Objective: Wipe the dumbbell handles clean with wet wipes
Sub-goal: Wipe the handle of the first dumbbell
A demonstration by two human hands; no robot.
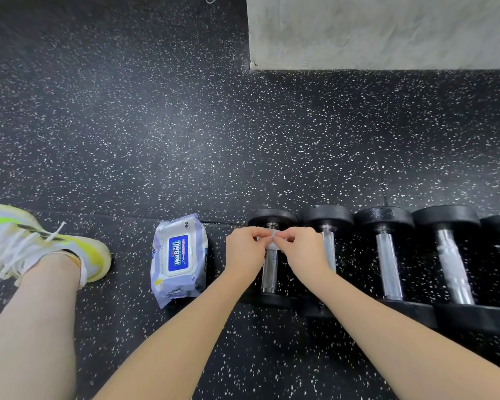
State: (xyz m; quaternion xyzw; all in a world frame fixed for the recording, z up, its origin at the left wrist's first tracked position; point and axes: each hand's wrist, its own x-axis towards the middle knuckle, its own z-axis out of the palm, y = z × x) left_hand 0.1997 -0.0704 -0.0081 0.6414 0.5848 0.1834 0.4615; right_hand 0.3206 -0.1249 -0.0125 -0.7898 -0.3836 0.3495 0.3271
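Observation:
Several black dumbbells with knurled metal handles lie side by side on the speckled rubber floor. Over the leftmost dumbbell's handle (270,269), my left hand (244,249) and my right hand (302,249) both pinch a small white wet wipe (272,239), which is folded round the far end of that handle. The wipe is mostly hidden by my fingers. The neighbouring dumbbell handles (388,267) to the right lie untouched. A white and blue wet wipe pack (179,259) lies flat on the floor just left of my left hand, its lid closed.
My left leg and a white and yellow sneaker (41,243) rest on the floor at the left. A grey concrete block or wall base (381,30) stands at the far right. Bare speckled floor (185,125) stretches beyond the dumbbells.

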